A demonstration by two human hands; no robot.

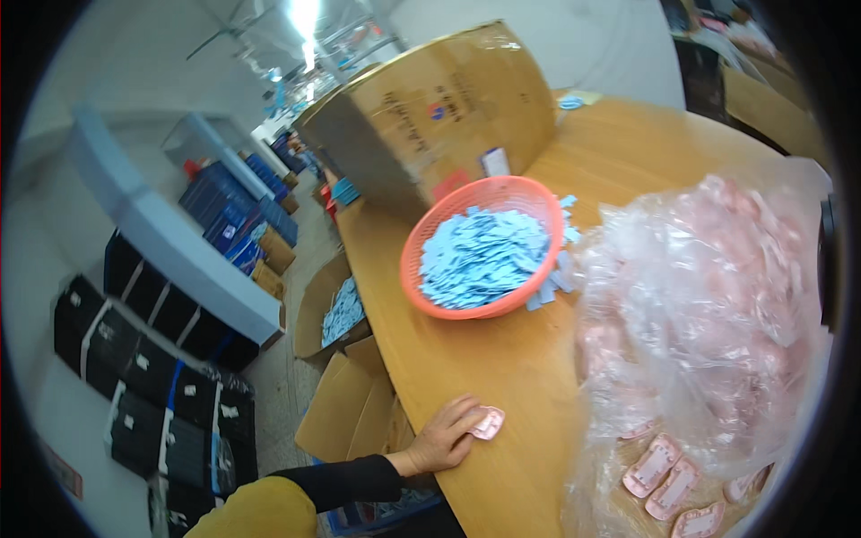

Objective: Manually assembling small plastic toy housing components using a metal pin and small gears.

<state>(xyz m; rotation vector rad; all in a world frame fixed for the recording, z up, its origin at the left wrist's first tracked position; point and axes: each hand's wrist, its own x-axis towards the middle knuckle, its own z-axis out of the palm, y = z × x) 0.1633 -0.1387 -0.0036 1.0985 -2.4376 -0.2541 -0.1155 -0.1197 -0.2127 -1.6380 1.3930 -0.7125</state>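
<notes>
My left hand rests near the left edge of the wooden table, its fingers closed on a small pink plastic part that shows past the fingertips. My right hand is out of sight. Several similar loose pink plastic parts lie at the lower right, beside a large clear plastic bag filled with more pink pieces. Farther back stands a coral plastic basket heaped with light blue flat pieces; some have spilled by its right side.
A big cardboard box stands on the table behind the basket. Below the table's left edge are an open carton and a box with blue pieces. Black strapped cases are stacked by the left wall.
</notes>
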